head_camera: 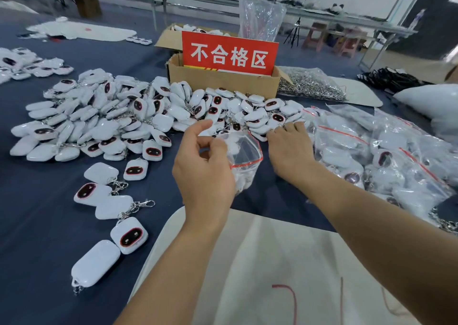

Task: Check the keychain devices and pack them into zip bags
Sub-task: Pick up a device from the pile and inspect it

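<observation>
My left hand [203,168] holds a clear zip bag [244,158] with a red seal strip; its mouth gapes toward the pile and white devices show inside. My right hand [288,146] reaches past the bag, fingers down on the edge of the big heap of white keychain devices [138,116] with dark oval faces. Whether it grips one there is hidden. Several loose devices [128,235] with metal clasps lie in a line at the near left.
A cardboard box [223,79] with a red sign stands behind the heap. Filled zip bags [386,151] pile up at the right. A bag of metal chains [312,84] lies behind them. A white cloth [272,262] covers the near table edge.
</observation>
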Demonstrator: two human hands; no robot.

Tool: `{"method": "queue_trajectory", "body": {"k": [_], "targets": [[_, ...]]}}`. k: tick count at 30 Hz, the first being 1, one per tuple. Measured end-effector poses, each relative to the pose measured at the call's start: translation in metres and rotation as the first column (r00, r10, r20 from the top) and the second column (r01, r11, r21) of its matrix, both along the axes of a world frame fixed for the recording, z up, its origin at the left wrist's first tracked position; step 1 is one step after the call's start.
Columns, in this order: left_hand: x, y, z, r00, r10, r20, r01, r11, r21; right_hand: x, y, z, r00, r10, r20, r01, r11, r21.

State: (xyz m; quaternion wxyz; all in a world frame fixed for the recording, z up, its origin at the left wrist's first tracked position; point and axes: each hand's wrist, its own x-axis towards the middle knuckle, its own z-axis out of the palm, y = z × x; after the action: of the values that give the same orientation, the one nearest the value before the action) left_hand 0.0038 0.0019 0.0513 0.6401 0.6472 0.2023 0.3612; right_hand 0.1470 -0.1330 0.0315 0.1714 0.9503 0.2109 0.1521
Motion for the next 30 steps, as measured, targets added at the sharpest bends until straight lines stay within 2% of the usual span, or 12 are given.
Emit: {"method": "queue_trajectory", "body": {"k": [2, 4, 6, 7, 11, 13, 14, 17, 21, 26, 28, 30], "targets": [[0.000, -0.001, -0.001, 1.000, -0.007, -0.030, 0.007, 1.000, 0.013, -0.009, -0.004, 0.003, 0.997, 0.077, -0.016, -0.075, 0.991, 0.111], [0.001, -0.004, -0.001, 0.998, -0.021, -0.052, 0.023, 1.000, 0.021, -0.034, -0.009, 0.007, 0.989, 0.149, -0.006, -0.129, 0.874, 0.469], [0.000, -0.008, 0.000, 0.997, -0.045, -0.064, 0.047, 0.998, 0.031, -0.062, -0.017, 0.014, 0.991, 0.112, -0.071, -0.001, 0.541, 0.841], [0.000, -0.011, -0.001, 0.996, -0.059, -0.072, 0.062, 0.997, 0.054, -0.075, -0.025, 0.015, 0.992, 0.088, -0.091, 0.051, 0.379, 0.924], [-0.006, -0.027, -0.008, 0.985, -0.017, -0.173, 0.082, 0.924, 0.374, -0.126, -0.056, 0.012, 0.967, 0.097, -0.234, 0.248, -0.173, 0.953], [-0.010, -0.038, -0.011, 0.988, 0.029, -0.155, 0.065, 0.820, 0.568, -0.146, -0.071, 0.007, 0.900, 0.298, -0.319, 0.429, -0.473, 0.770], [-0.012, -0.044, -0.012, 0.993, 0.018, -0.114, 0.058, 0.777, 0.627, -0.152, -0.077, 0.004, 0.864, 0.384, -0.326, 0.496, -0.537, 0.682], [-0.017, -0.060, -0.017, 0.996, -0.093, -0.003, 0.065, 0.672, 0.738, -0.153, -0.088, 0.001, 0.801, 0.506, -0.319, 0.578, -0.518, 0.630], [-0.021, -0.069, -0.021, 0.973, -0.223, -0.054, 0.185, 0.620, 0.763, -0.147, -0.089, 0.006, 0.778, 0.522, -0.348, 0.589, -0.415, 0.693], [-0.019, -0.069, -0.016, 0.849, -0.478, -0.228, 0.527, 0.728, 0.439, -0.142, -0.096, 0.012, 0.697, 0.630, -0.341, 0.655, -0.367, 0.660], [-0.018, -0.068, -0.013, 0.798, -0.569, -0.198, 0.602, 0.735, 0.312, -0.141, -0.097, 0.012, 0.720, 0.597, -0.354, 0.620, -0.322, 0.716], [-0.016, -0.067, -0.012, 0.789, -0.587, -0.181, 0.614, 0.756, 0.227, -0.139, -0.097, 0.011, 0.769, 0.520, -0.371, 0.594, -0.366, 0.716]]}}
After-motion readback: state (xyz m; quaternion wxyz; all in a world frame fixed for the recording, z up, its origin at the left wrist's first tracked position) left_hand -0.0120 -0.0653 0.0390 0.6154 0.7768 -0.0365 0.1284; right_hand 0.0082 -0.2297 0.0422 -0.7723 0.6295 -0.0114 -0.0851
